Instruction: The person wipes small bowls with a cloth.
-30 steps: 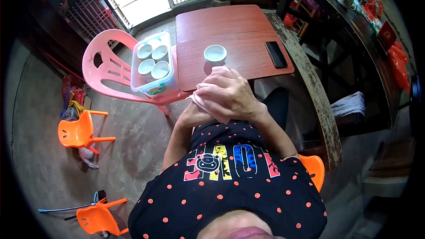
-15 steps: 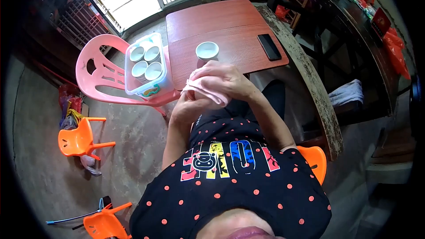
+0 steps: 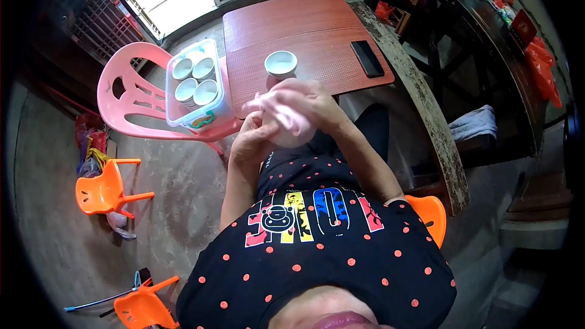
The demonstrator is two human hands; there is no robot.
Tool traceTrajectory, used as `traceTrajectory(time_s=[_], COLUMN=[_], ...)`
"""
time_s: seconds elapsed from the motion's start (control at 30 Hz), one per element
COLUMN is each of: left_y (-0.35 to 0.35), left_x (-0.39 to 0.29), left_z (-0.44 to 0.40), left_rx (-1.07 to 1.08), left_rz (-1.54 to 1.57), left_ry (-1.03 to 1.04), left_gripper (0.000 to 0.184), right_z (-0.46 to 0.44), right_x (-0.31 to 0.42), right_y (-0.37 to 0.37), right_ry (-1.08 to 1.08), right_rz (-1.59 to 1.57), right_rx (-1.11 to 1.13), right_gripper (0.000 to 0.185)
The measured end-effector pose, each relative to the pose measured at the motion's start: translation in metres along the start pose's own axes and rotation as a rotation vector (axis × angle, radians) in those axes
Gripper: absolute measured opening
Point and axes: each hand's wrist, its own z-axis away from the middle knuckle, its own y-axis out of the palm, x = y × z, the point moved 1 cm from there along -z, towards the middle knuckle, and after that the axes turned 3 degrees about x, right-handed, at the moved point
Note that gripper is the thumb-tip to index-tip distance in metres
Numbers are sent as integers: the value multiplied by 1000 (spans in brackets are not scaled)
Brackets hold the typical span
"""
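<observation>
In front of my chest, my left hand (image 3: 251,139) is closed on the rim of a pale, round bowl (image 3: 286,141), mostly covered by cloth and fingers. My right hand (image 3: 309,102) grips a pink cloth (image 3: 295,123) and presses it against the bowl. Just beyond my hands, a white bowl (image 3: 281,64) stands upright on the red-brown table (image 3: 311,21). To the left, a clear plastic box (image 3: 196,122) holds several stacked white bowls (image 3: 196,81).
The box rests on a pink chair (image 3: 131,123) against the table's left side. A black phone (image 3: 367,59) lies near the right table edge. A worn wooden bench (image 3: 420,94) runs along the right. Small orange chairs (image 3: 100,189) stand on the floor at the left.
My right hand has shifted the pink cloth over the bowl, and its fingers are lifted more. More of the pale bowl shows beneath the cloth. The view has tilted slightly.
</observation>
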Motion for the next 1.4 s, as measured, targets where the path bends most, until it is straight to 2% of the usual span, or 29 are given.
traceTrajectory(time_s=[0.03, 0.07, 0.1, 0.17, 0.2, 0.23, 0.3, 0.37, 0.43, 0.47, 0.53, 0.57, 0.6, 0.63, 0.67, 0.7, 0.73, 0.77, 0.8, 0.83, 0.9, 0.93, 0.97, 1.03, 1.07, 1.17, 1.27, 1.37, 1.4], left_y=[-2, -2, 1, 10, 6, 5, 4, 4, 10, 18, 18, 9, 21, 13, 1, -8, 15, 26, 20, 14, 18, 19, 19, 16, 6, -8, -18, 12, 4], left_x=[0, 0, 2, 6, 8, 6, -2, 3, 11, 9, 6, 6, 5, 6, 8, 10, -1, -5, -3, -1, -1, 2, 4, 7, 6, 5, 15, 0, 5], left_z=[0, -3, -6, -9, -9, -7, -4, -3, -1, -2, -4, -4, -6, -4, -3, -2, 0, 2, 3, 3, 2, 1, 0, -2, -2, -5, -9, -8, -7], left_rx=[12, 48, 2, -94, -74, -51, 2, 11, 33, 172, 75, -6, -88, -51, -13, 27, 35, -18, 12, 44, 56, 119, 87, 16, 89, 196, 252, 267, 280], left_rz=[77, 126, 156, 218, 152, 136, 104, 164, 276, 333, 295, 290, 244, 52, -140, -333, -469, -523, -359, -195, 63, 188, 358, 697, 895, 878, 1063, 966, 951], left_ry=[5, 60, 105, 189, 186, 127, 11, -46, -16, 62, 85, 52, 165, 167, 165, 160, 63, -3, 4, 11, 24, 90, 127, 201, 192, 128, 216, 254, 257], left_gripper=[44, 42, 41, 41, 41, 42, 44, 64, 70, 70, 58, 54, 40, 37, 33, 30, 26, 34, 38, 42, 53, 55, 55, 55, 52, 52, 50, 47, 46], right_z=[-1, 9, 15, 19, 20, 15, 11, -5, -5, -7, -5, 0, 6, 10, 9, 8, 7, 6, 6, 3, -1, 0, -3, 2, 12, 22, 12, -10, -19], right_x=[-14, -11, -26, -16, -20, -24, -6, 16, 32, 30, 24, 7, -16, -31, -10, -16, -28, -25, -16, -3, 20, 21, 20, 2, 2, -21, -4, 29, 29], right_y=[2, 4, 9, 27, 27, 23, 1, -7, -6, -9, -9, -4, 8, 22, 36, 28, 11, 0, -12, -16, -4, 2, 1, 9, 21, 45, 31, 20, 13], right_ry=[70, -488, -509, -470, -419, -94, 69, -418, -243, -231, -236, -212, -216, -216, -124, -46, 34, 115, 227, 196, -86, -138, -375, -695, -635, -708, -834, -743, -876], right_rz=[-282, 454, 230, 191, 170, -724, -271, 614, 586, 448, 67, -103, -199, -295, -747, -822, -895, -962, -703, -319, 109, 50, 204, 638, 702, 894, 968, 959, 1020], right_rx=[-82, -243, -295, -460, -457, -371, -119, 316, 441, 387, 217, 27, -210, -450, -497, -386, -275, -160, -128, -62, 73, -21, -48, -243, -323, -486, -349, -75, -62], right_gripper=[29, 36, 44, 47, 47, 43, 37, 33, 30, 30, 29, 32, 35, 39, 44, 44, 44, 45, 44, 39, 33, 31, 32, 36, 41, 41, 41, 38, 30])
